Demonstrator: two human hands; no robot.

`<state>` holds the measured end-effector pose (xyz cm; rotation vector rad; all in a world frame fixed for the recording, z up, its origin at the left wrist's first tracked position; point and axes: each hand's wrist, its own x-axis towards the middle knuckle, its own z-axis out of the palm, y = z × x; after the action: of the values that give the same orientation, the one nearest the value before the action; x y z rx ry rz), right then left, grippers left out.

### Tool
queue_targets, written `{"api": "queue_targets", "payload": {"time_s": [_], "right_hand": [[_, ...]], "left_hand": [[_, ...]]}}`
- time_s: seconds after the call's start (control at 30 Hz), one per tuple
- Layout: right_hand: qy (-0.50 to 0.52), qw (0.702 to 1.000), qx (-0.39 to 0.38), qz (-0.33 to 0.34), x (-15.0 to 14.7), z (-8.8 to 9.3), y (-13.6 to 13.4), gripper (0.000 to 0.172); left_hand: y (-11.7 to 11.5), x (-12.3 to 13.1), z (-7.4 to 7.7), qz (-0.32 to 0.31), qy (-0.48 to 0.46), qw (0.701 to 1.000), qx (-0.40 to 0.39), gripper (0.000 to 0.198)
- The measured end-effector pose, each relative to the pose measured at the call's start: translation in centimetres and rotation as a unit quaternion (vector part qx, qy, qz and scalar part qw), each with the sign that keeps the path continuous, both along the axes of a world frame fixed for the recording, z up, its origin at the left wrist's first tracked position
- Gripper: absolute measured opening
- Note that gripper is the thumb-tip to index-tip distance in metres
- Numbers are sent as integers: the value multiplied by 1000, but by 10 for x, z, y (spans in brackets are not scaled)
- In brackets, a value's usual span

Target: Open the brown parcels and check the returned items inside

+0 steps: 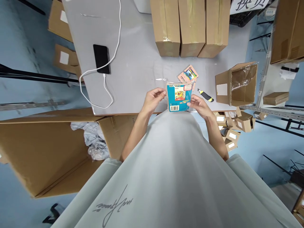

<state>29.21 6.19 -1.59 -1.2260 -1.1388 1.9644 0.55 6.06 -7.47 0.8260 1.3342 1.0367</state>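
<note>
A square blue booklet (187, 97) with a colour picture and a barcode is held up in clear plastic wrap at the table's front edge. My right hand (200, 106) grips its lower right side, thumb on the front. At the left edge, the fingers of my left hand (154, 99) are pinched together on the clear wrap. Just behind the booklet lies a pink picture booklet (187, 74), partly covered by it. To the right of that, a black and yellow box cutter (206, 95) rests on the table.
Three taped cartons (192, 28) stand at the back of the table (135, 63). An open small carton (223, 90) is at the right edge. A phone (101, 58) with a white cable (118, 41) lies left. Below left stands a large open box (47, 152) holding crumpled plastic (95, 139).
</note>
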Motion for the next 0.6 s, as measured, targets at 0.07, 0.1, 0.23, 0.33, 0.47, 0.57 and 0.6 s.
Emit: {"api": "queue_targets", "payload": {"time_s": [0.07,0.1,0.23,0.33,0.47,0.57,0.6], "right_hand": [[-12,1000,1,-8,2,0,0,64],[-19,1000,2,-13,4,0,0,65],[-43,998,17,-40,10,-4,0,64],[-59,996,25,-61,11,-10,1,60],[-68,995,34,-65,9,-16,3,57],[-54,996,37,-54,8,-17,3,57],[-47,997,35,-51,8,-16,3,58]], "left_hand": [[-2,-9,5,32,31,999,11,50],[-4,-15,9,43,46,998,15,51],[-13,-34,26,41,84,995,24,52],[-20,-37,41,13,87,996,33,53],[-27,-28,60,-26,58,997,39,51],[-30,-24,71,-37,47,997,49,47],[-31,-25,74,-39,48,997,50,47]]}}
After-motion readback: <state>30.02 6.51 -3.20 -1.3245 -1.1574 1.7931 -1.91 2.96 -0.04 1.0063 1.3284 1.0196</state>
